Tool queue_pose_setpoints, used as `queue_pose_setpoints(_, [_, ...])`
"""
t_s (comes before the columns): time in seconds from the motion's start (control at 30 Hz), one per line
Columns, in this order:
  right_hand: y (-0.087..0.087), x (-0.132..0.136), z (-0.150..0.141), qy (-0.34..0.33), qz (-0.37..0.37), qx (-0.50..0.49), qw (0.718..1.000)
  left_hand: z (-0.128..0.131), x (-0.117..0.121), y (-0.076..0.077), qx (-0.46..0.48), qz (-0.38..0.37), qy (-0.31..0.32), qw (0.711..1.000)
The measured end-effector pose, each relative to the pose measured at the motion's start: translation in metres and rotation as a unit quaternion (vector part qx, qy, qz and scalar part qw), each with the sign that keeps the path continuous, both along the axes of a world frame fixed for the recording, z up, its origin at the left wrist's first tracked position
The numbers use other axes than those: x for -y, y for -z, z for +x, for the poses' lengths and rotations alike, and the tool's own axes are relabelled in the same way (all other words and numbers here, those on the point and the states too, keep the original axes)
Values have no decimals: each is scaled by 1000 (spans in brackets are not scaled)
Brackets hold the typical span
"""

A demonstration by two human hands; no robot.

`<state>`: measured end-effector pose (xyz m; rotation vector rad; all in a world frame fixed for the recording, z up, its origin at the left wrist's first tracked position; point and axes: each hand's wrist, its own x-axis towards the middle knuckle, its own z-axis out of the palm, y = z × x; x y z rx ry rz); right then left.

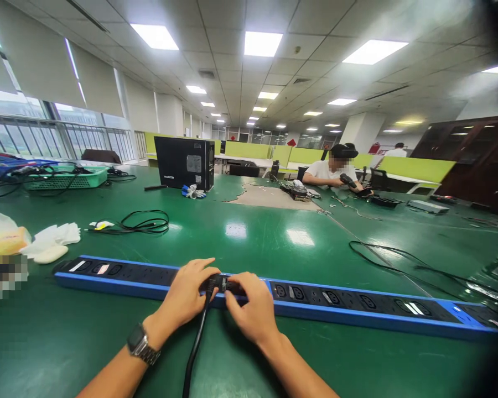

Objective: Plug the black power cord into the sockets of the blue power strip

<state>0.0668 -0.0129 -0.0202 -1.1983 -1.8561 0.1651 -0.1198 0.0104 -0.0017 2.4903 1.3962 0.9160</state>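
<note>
A long blue and black power strip (323, 298) lies across the green table in front of me, with rows of sockets along its top. At its middle, my left hand (186, 293), a watch on its wrist, has thumb and fingers closed around a black plug (213, 283). From this plug a thick black cord (196, 348) runs down towards me. Close on the right, my right hand (253, 307) pinches at the strip's middle beside the plug; its fingertips hide what they grip. How far the plug sits in a socket cannot be seen.
Coiled black cable (145, 222) lies beyond the strip, with white crumpled plastic (56, 240) to its left. Further back stand a black computer case (185, 163) and a green basket (66, 178) of cables. A person (332, 168) works across the table; loose cables (398, 260) lie right.
</note>
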Motion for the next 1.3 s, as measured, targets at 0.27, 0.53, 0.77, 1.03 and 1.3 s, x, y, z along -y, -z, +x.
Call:
queue_pose_setpoints(0.27, [-4,-2,-37,-24,-23,41,999,-12,-4,2,27,-59,53,996])
queue_pose_setpoints(0.53, [-13,-3,-15,-13,87,-39,995,-9,-3,7,3,-48,27,998])
queue_pose_setpoints(0.77, [0,-7,76,28,10,8,1000,-7,-1,2,-8,-70,13,997])
queue_pose_setpoints(1.03, [0,-9,91,-19,-1,112,994,-7,-2,5,-30,-52,11,998])
queue_pose_setpoints(1.3, [-1,-6,99,-51,1,110,993,0,7,7,0,45,30,999])
